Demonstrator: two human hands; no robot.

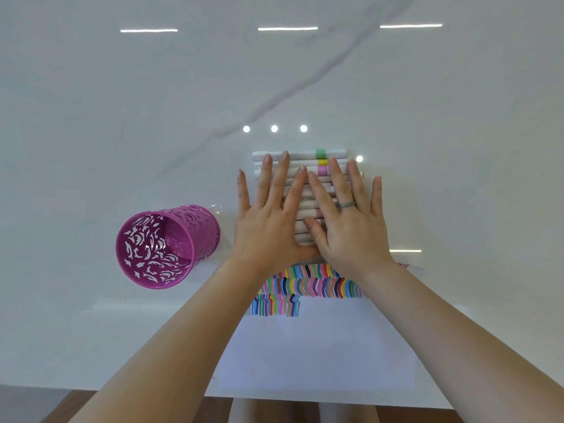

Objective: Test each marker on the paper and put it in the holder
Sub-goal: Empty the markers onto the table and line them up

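Observation:
Several white markers [305, 154] with coloured bands lie side by side in a row just beyond the paper. My left hand [268, 221] and my right hand [348, 221] lie flat on top of them with straight, spread fingers, hiding most of the row. The white paper [320, 346] lies in front of me, with rows of short coloured test strokes along its far part. A pink perforated metal holder [164, 245] stands upright to the left of the markers and has nothing visible inside.
The white marble table [152, 117] reflects ceiling lights. Its near edge runs along the bottom of the view, with a wooden floor below it.

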